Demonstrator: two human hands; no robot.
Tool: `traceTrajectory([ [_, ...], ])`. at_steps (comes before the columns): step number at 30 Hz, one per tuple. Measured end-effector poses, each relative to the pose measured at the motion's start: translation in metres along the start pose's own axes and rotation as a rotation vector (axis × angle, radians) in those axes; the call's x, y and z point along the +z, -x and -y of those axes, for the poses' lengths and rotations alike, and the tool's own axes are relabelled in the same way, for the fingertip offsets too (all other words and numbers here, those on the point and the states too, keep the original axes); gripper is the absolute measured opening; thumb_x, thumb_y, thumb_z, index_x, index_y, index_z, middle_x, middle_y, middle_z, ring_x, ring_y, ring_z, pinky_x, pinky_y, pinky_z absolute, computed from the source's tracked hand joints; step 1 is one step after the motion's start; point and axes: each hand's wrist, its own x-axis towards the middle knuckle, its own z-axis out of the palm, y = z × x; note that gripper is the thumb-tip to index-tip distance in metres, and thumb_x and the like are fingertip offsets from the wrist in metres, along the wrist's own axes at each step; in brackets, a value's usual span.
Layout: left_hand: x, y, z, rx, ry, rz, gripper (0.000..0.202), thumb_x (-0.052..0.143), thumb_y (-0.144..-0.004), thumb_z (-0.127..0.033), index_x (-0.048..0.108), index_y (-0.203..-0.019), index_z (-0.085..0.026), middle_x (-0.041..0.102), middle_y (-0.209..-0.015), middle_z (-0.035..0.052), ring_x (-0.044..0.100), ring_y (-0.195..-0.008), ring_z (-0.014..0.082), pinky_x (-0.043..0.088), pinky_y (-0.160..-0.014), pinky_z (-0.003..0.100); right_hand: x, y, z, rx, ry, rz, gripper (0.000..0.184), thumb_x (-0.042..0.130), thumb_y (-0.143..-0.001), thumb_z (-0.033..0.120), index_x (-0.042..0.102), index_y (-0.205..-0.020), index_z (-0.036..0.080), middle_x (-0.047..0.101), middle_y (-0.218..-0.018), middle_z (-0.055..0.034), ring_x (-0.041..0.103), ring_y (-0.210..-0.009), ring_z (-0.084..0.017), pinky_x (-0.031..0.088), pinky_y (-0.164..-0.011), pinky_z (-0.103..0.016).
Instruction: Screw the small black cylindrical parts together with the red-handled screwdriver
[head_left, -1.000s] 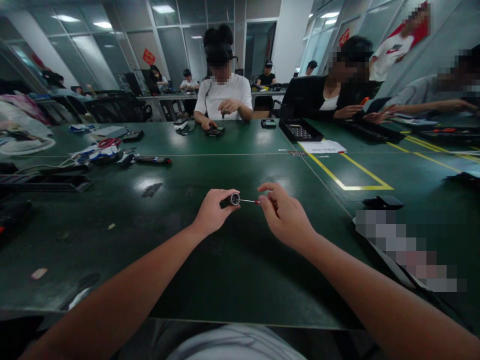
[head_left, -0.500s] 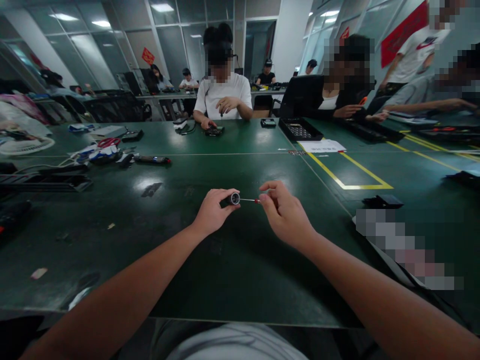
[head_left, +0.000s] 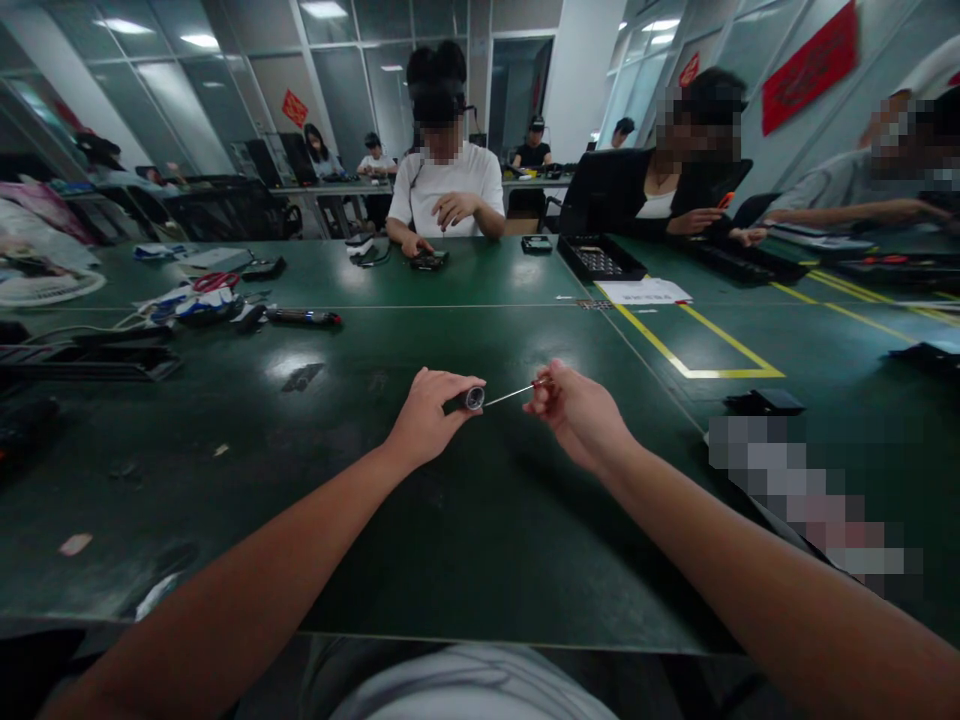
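My left hand (head_left: 427,418) is closed around a small dark cylinder (head_left: 469,399) with a silvery round end that points right. My right hand (head_left: 581,412) pinches the red handle of a thin screwdriver (head_left: 511,393). Its metal shaft slants down to the left and its tip meets the cylinder's end. Both hands hover just above the dark green table (head_left: 465,520), near its middle.
A black tray (head_left: 600,260) and white paper (head_left: 645,292) lie beyond yellow floor-tape lines (head_left: 697,350) on the right. Cables and tools (head_left: 202,305) clutter the left. A small black box (head_left: 765,403) sits to the right. Several people work across the table.
My right hand has drawn back to the right and risen a little, so the screwdriver now slants instead of lying level. My left hand keeps the cylinder almost still.
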Motion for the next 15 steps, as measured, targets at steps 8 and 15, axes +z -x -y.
traceTrajectory([
  [8,0.0016,0.0002,0.001,-0.066,-0.003,-0.002,0.035,0.077,-0.085,-0.026,0.068,-0.119,-0.029,0.072,-0.116,0.0008,0.06,-0.11,0.0235,0.04,-0.103,0.046,0.0005,0.001,-0.004,-0.165,0.044,-0.028,0.029,0.071,-0.085,0.05,0.065,-0.085,0.021,0.062,-0.074,0.0019,0.058,-0.065,-0.012,0.055,-0.069,-0.031],
  [15,0.0012,0.0002,-0.001,-0.082,0.001,0.013,0.037,0.076,-0.086,-0.028,0.068,-0.121,-0.029,0.071,-0.118,0.001,0.06,-0.112,0.024,0.038,-0.106,0.049,-0.003,0.0033,-0.0059,-0.395,0.308,0.002,0.028,0.058,-0.095,0.05,0.063,-0.096,0.022,0.065,-0.079,0.0006,0.063,-0.07,-0.015,0.053,-0.071,-0.034],
])
